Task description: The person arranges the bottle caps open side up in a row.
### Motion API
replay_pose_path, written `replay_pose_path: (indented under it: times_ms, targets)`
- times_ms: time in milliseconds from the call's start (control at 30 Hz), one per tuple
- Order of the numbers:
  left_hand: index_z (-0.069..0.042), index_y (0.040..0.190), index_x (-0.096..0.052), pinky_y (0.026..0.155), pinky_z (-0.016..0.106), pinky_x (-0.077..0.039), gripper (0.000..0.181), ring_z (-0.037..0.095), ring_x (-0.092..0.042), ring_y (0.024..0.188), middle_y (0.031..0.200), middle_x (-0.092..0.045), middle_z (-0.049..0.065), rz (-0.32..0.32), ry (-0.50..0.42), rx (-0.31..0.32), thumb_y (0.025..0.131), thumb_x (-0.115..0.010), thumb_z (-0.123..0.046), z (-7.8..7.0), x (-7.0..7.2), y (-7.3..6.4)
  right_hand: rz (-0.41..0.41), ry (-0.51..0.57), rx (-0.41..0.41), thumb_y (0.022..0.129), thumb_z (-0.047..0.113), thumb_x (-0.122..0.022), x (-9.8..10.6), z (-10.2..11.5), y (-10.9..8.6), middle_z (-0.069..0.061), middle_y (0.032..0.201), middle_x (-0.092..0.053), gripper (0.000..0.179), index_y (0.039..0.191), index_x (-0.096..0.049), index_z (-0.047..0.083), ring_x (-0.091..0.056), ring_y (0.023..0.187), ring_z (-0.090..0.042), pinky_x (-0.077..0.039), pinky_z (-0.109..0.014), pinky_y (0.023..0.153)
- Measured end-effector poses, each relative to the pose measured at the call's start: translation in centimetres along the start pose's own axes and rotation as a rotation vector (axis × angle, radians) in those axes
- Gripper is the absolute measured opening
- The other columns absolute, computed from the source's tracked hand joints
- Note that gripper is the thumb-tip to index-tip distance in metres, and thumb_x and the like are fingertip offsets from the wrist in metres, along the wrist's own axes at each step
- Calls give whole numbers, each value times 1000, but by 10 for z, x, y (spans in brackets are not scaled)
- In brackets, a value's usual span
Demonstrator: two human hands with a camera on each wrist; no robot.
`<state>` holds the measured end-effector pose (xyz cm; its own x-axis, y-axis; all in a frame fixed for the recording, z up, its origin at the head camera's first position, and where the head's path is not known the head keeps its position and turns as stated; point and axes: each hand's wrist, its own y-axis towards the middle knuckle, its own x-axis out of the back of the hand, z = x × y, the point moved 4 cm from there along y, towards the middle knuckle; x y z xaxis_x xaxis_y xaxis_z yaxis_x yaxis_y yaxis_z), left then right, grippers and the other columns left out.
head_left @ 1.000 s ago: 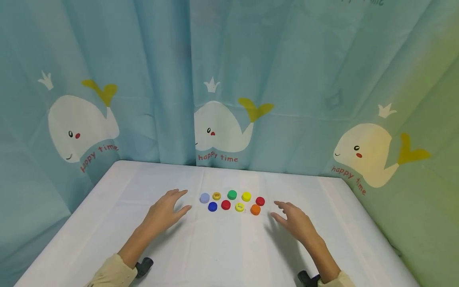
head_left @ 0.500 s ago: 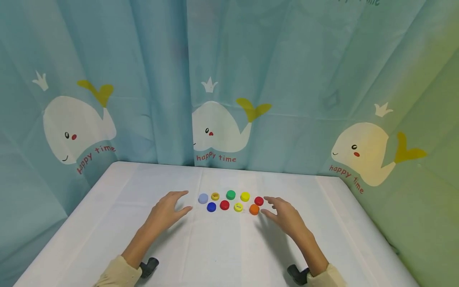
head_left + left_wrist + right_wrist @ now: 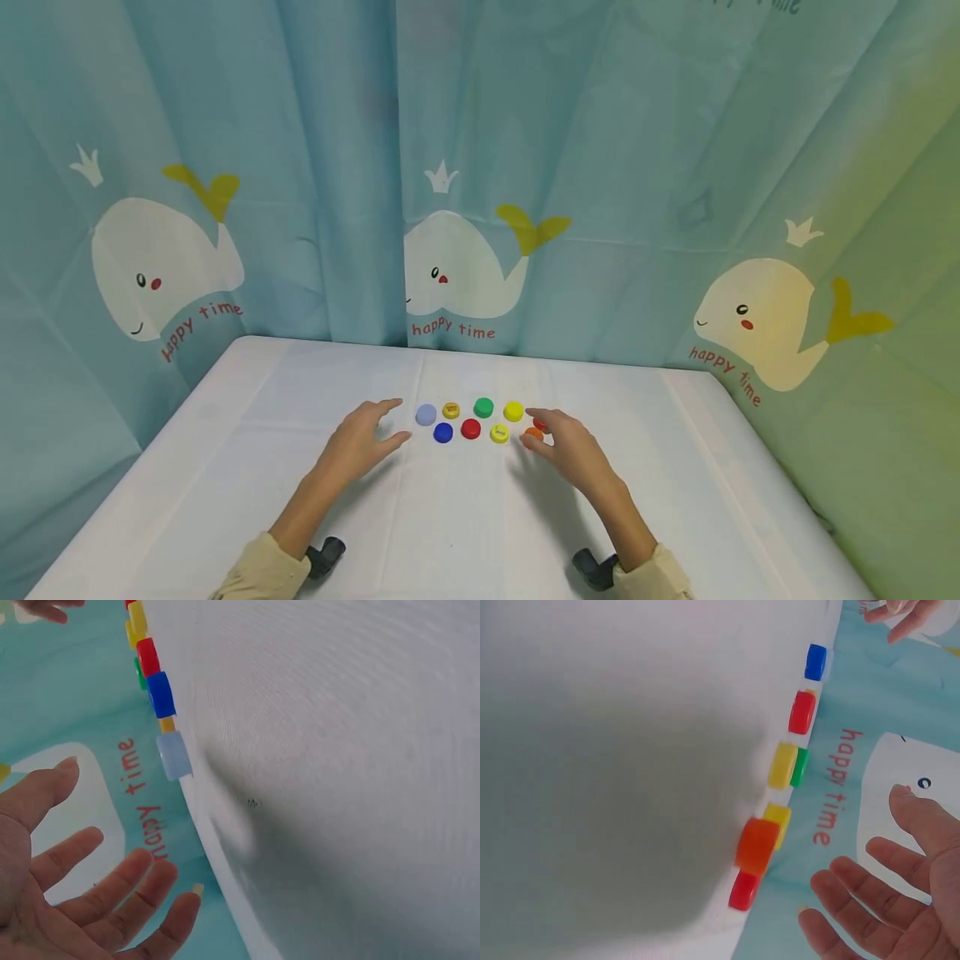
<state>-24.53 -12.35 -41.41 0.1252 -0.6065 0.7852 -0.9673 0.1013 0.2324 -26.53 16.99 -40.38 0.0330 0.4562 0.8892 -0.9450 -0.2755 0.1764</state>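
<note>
Two staggered rows of coloured plastic bottle caps lie on the white table. The back row has a light blue cap (image 3: 426,415), a gold cap (image 3: 451,410), a green cap (image 3: 483,407), a yellow cap (image 3: 513,411) and a red cap (image 3: 744,890). In front lie a dark blue cap (image 3: 443,432), another red cap (image 3: 471,428), a printed yellow cap (image 3: 499,433) and an orange cap (image 3: 757,846). My left hand (image 3: 358,446) hovers left of the light blue cap, thumb and fingers apart. Over the right end, my right hand (image 3: 573,450) partly hides the orange and right red caps, holding nothing.
A white cloth covers the table (image 3: 465,525). Behind it hangs a blue-green curtain (image 3: 630,150) printed with whales, which also runs along both sides. Each wrist wears a black camera mount, such as the left mount (image 3: 327,557).
My right hand has moved left, from beside the caps to over the orange and right red ones. The left hand has shifted slightly right, towards the light blue cap. The caps have stayed put.
</note>
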Motion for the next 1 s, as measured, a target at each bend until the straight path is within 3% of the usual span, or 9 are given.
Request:
replay_pose_path:
  times_ms: [300,633,1000]
  targets:
    - [-5,128,-56,89,49,-46,53,34,-55,108,116,-58,18,10,-7,5,82,-74,-24,-6,-3,5,1,27,27,84,25,-72,-9,8,4,-11,108,-65,43,120,-63,4,-62,91,-24,-52,-39,78]
    - [-6,129,-55,88,49,-46,53,35,-54,110,119,-57,19,33,-9,60,82,-74,-23,-8,-7,9,40,216,82,82,17,-74,-17,16,8,-17,110,-64,45,121,-60,0,-64,91,-26,-53,-36,75]
    - [-5,127,-57,88,48,-47,51,34,-56,107,116,-58,18,35,-15,31,81,-75,-22,-9,-14,10,56,244,76,83,14,-73,-22,26,12,-14,109,-63,43,121,-60,0,-64,91,-24,-53,-34,75]
